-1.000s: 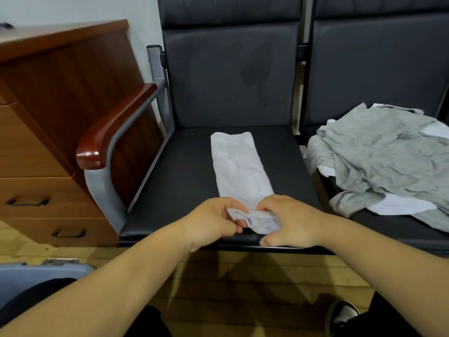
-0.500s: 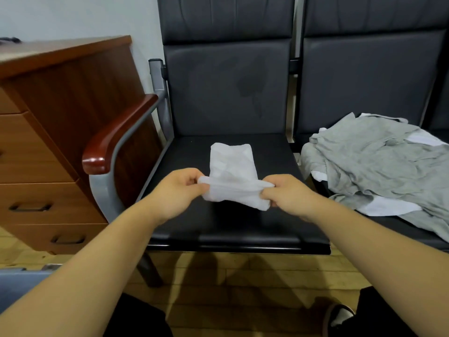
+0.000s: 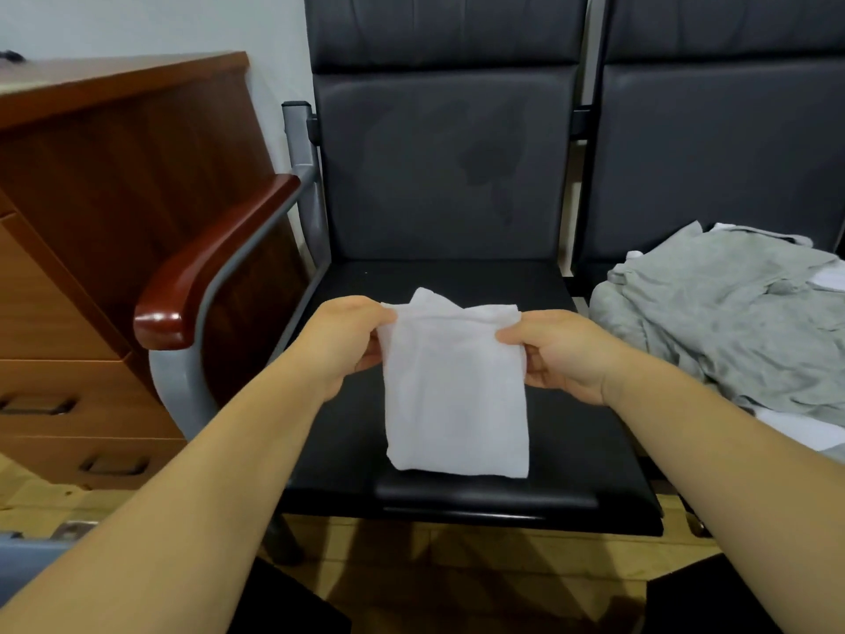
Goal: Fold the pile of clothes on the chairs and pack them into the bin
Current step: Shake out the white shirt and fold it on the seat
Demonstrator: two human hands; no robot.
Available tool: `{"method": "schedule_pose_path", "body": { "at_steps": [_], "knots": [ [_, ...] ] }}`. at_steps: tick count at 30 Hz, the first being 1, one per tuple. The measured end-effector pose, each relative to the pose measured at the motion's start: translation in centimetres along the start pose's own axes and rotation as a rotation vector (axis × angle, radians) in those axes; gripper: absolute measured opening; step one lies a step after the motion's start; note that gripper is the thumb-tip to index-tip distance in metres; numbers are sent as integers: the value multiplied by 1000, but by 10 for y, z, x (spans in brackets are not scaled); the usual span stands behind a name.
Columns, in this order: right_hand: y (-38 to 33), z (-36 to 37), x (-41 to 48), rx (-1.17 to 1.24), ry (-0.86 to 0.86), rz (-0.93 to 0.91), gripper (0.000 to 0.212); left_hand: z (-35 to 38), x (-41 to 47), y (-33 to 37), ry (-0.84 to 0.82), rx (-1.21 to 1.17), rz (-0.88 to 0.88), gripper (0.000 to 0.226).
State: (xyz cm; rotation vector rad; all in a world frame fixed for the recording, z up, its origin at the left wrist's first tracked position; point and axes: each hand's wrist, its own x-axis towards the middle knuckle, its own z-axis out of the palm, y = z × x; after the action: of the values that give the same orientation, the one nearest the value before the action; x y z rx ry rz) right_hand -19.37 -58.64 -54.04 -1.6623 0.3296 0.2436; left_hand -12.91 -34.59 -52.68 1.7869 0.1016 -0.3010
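Two hands pinch folded white garment at its top corners: left hand on left corner, right hand on right, fingers and thumbs clamped on cloth. Long axis runs away from person; far edge up at grip, near folded edge low at front of black chair seat. Grey clothes pile on neighbouring seat to right.

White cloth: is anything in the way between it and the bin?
Nothing visible blocks it. The left hand and right hand pinch the white cloth by its top corners above the chair seat. Only an edge of the bin shows at the lower left, nearer than the armrest; its opening is out of view.
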Motion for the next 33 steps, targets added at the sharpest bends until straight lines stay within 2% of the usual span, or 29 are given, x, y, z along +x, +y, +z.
{"method": "schedule_pose_path", "body": {
  "at_steps": [3,5,8,11,15,17,19,21,23,25,28,30,33],
  "knots": [
    [1,-1,28,-94,118,21,18,13,38,-3,77,41,-61,14],
    [5,-2,49,-154,183,48,16,21,62,-10,112,113,-37,7],
    [12,-2,75,-282,240,81,13,33,88,-26,132,309,57,13],
    [20,-3,94,-429,256,109,17,40,106,-44,126,483,77,16],
    [25,-7,106,-727,306,81,31,48,118,-59,174,791,137,25],
    [26,-10,109,-828,383,26,27,50,121,-58,189,775,125,27],
    [26,-11,113,-790,425,-66,26,49,122,-52,185,750,55,36],
    [22,-8,119,-699,368,-165,39,42,117,-45,128,772,-50,60],
    [16,-2,125,-709,256,-190,58,31,102,-40,5,756,-160,76],
    [13,5,129,-794,126,-116,69,21,79,-39,-171,764,-236,68],
    [11,15,128,-970,-53,-11,53,15,50,-43,-351,842,-243,48],
    [7,19,122,-1023,-98,7,38,17,38,-46,-354,793,-220,37],
    [-1,22,108,-1055,-133,14,30,13,26,-49,-290,675,-219,20]
  ]
}}
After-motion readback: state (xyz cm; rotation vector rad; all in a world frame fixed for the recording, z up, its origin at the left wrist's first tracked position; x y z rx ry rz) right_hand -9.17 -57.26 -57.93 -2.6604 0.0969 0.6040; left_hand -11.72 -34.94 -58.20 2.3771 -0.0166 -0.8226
